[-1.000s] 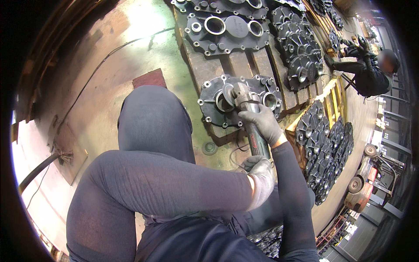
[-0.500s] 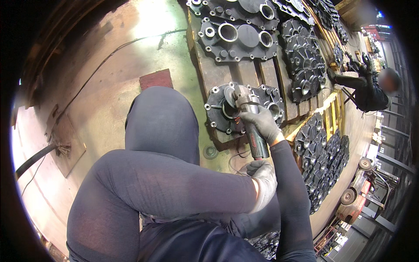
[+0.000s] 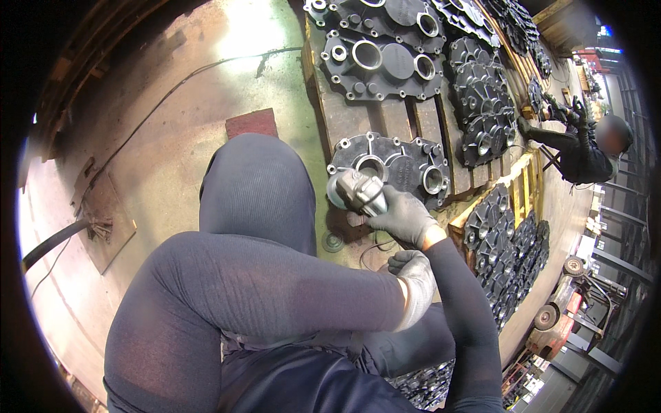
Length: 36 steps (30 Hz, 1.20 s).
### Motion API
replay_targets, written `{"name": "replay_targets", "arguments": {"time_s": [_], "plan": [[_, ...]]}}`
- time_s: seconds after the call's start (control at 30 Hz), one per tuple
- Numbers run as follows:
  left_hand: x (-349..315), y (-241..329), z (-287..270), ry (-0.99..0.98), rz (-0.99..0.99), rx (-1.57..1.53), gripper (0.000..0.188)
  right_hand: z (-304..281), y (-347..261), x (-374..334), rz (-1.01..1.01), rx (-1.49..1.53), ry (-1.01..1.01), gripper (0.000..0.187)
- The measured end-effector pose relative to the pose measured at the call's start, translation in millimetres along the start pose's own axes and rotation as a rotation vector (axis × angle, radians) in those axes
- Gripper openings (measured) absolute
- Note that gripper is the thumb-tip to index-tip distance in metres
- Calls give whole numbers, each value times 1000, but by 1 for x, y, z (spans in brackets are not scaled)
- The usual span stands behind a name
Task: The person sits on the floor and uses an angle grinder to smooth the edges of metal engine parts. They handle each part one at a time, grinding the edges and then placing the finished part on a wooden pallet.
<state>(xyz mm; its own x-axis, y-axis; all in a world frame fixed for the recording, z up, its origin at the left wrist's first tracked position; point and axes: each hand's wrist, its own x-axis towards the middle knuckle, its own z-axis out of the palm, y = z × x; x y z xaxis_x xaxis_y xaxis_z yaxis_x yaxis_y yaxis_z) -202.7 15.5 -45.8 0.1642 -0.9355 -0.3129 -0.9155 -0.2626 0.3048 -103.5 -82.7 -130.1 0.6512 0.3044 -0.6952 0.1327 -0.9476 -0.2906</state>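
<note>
Both hands (image 3: pixel 405 219) wear grey gloves (image 3: pixel 417 279) with dark sleeves (image 3: pixel 275 286).

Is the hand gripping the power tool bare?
No, the right hand around the power tool wears a gray glove, with skin showing only at the wrist.

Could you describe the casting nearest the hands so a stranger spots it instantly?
Start at the wooden pallet, top centre. At its lower end, by the gloved right hand, lies a dark metal casting with two ringed holes. Unlike the castings above, it sits apart, and an angle grinder shows before its lower-left edge.
</note>
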Motion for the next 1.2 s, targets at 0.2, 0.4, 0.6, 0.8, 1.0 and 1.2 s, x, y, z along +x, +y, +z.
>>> {"name": "replay_targets", "arguments": {"time_s": [0.2, 0.4, 0.6, 0.8, 1.0, 1.2], "plan": [[-4, 1, -7, 21, 73, -3, 31, -1, 19, -66, 187, 19, 72, 68], [-7, 11, 18, 248, 36, -63, 27, 46, 47, -86, 344, 736, 288, 60], [-2, 19, 21, 353, 46, 58, 22, 88, 30, -80, 631, 1149, 290, 53], [9, 10, 0, 63, 137, -58, 39, 101, 32, -60, 568, 1263, 345, 53], [13, 6, 12, 79, 51, 31, 32, 114, 40, -47, 578, 1342, 392, 52], [10, 8, 16, 62, 70, -47, 23, 131, 51, -41, 532, 1427, 399, 52]]}}
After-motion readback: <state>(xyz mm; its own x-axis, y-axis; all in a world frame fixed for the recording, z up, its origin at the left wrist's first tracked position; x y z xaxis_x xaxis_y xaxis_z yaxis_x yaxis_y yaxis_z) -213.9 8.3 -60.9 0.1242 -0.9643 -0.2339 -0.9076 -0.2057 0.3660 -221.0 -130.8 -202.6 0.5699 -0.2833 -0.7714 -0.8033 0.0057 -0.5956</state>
